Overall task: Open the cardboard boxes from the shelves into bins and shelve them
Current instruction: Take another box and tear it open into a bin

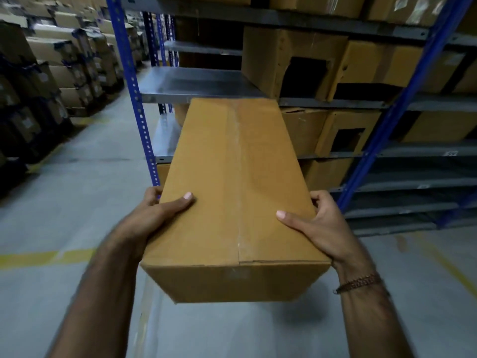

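A long brown cardboard box [232,182] with a taped seam along its top hangs in the air in front of me, its far end pointing at the shelving. My left hand [152,215] grips its left side, thumb on top and fingers hidden under the edge. My right hand [320,226] grips the right side the same way, with a bracelet on that wrist. The box's flaps are closed.
A blue-posted metal rack [134,81] stands ahead with a bare stretch of grey shelf [196,83] at its left. Boxes cut open into bins [294,63] fill the shelves to the right. Stacked cartons [51,68] line the left aisle. The concrete floor bears a yellow line [38,257].
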The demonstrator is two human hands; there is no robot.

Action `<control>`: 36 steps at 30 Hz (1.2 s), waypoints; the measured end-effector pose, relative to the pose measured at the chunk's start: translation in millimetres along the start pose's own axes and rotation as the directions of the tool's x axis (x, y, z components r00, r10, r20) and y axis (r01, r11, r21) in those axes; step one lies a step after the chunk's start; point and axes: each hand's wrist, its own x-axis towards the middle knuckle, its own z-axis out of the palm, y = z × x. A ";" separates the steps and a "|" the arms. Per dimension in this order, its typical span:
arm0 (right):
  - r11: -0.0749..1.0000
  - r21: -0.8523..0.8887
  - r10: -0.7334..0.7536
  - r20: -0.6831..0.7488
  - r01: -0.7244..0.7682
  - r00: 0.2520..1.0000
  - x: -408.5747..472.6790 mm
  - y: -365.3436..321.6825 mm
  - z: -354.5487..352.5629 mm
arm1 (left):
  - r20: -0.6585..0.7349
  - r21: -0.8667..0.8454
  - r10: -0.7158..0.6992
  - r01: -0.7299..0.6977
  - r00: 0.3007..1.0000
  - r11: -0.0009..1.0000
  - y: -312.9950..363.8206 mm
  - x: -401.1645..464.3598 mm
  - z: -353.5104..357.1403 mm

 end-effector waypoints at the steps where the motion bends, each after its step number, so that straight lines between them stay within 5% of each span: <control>1: 0.999 0.019 -0.041 0.019 0.040 0.999 -2.6 4.3 -4.2 | -0.029 -0.025 0.007 -0.008 1.000 1.000 -2.2 0.3 5.3; 7: 0.986 -0.040 -0.161 0.046 0.163 0.986 -5.4 19.8 -44.3 | -0.226 0.008 0.243 -0.248 0.943 0.969 -6.7 -11.9 44.7; 12: 0.984 0.064 -0.162 -0.041 0.164 0.986 -8.2 32.7 -75.8 | -0.078 0.127 0.430 -0.419 0.899 0.899 -15.9 -21.5 86.7; 18: 0.969 0.197 -0.127 -0.135 0.152 0.983 -16.8 45.8 -104.0 | 0.011 0.098 0.444 -0.443 0.896 0.891 -29.0 -24.2 114.1; 26: 0.957 -0.019 -0.288 -0.202 0.290 0.936 -11.1 41.5 -140.4 | -0.040 0.056 0.506 -0.504 0.861 0.862 -17.5 -22.5 154.4; 36: 0.934 0.013 -0.339 -0.288 0.357 0.896 2.4 25.6 -143.0 | -0.014 -0.003 0.528 -0.528 0.849 0.849 -4.4 -9.2 171.0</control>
